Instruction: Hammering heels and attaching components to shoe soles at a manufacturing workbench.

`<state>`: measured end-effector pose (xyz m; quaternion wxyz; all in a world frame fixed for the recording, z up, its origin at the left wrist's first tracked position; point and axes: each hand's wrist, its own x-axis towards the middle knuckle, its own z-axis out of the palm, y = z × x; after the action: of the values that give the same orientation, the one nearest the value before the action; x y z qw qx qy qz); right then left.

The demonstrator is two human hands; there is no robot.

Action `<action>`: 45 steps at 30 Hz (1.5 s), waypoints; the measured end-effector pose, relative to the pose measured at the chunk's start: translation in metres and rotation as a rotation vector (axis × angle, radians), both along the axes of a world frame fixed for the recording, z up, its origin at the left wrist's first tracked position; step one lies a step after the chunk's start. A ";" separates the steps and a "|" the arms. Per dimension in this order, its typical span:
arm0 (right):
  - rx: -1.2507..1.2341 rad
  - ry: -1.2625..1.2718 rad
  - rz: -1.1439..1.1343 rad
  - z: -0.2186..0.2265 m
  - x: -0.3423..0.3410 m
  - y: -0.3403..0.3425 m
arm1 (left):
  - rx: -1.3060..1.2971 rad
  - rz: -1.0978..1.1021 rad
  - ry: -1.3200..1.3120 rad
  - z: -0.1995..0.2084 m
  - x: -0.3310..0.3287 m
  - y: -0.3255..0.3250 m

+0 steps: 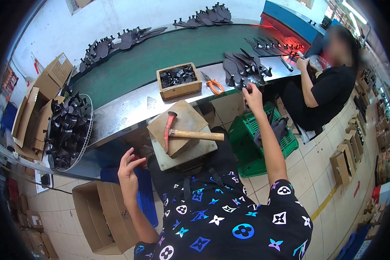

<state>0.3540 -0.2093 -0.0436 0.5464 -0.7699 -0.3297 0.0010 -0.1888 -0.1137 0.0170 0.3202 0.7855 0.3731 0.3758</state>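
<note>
My left hand (129, 170) is raised beside the lap block, its fingers apart and nothing in them. My right hand (252, 98) reaches to the bench's near edge, fingers curled closed at the near end of a pile of dark shoe insoles with heels (235, 66). A small dark thing shows at its fingertips, too small to make out. A hammer (195, 134) with a red head and wooden handle lies on a worn square board (184, 113), on top of a pale block over my lap. Orange-handled pliers (213, 85) lie on the metal bench edge beside a wooden box (180, 91) of small black parts.
A green conveyor belt (130, 65) runs behind the metal edge. More insoles (132, 38) line its far side. A basket of black heels (69, 130) stands left, a cardboard box (100, 214) below, a green crate (246, 160) at right. A co-worker (333, 86) sits at far right.
</note>
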 end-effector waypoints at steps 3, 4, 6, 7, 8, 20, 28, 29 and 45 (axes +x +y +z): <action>-0.130 -0.486 -0.025 -0.008 0.045 0.030 | -0.034 -0.113 0.027 0.004 0.009 -0.007; -0.275 -0.657 -0.032 -0.008 0.057 0.037 | -0.033 -0.110 0.019 0.007 0.013 -0.010; -0.190 -0.654 0.031 -0.001 0.102 0.029 | -0.026 -0.190 0.045 0.016 0.028 -0.011; -0.095 -0.538 -0.031 0.006 0.105 0.034 | -0.006 -0.201 0.034 0.015 0.030 -0.012; -0.002 -0.415 -0.067 0.018 0.094 0.047 | -0.004 -0.164 0.031 0.015 0.027 -0.013; 0.496 0.754 0.899 0.175 -0.227 0.020 | 0.442 0.019 -0.112 0.064 0.133 -0.022; -0.087 -0.756 0.513 0.077 -0.249 0.001 | 0.096 0.037 -0.537 0.098 0.105 -0.021; -0.303 -0.800 0.521 0.049 -0.236 -0.010 | -0.018 0.017 -0.594 0.105 0.106 -0.025; 0.032 0.528 0.082 -0.008 -0.190 -0.150 | 0.296 0.004 0.222 -0.001 0.208 0.085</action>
<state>0.1641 -0.3592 -0.0513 0.6250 -0.7203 -0.2066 0.2188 0.0192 -0.0284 0.0155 0.1573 0.8600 0.3484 0.3380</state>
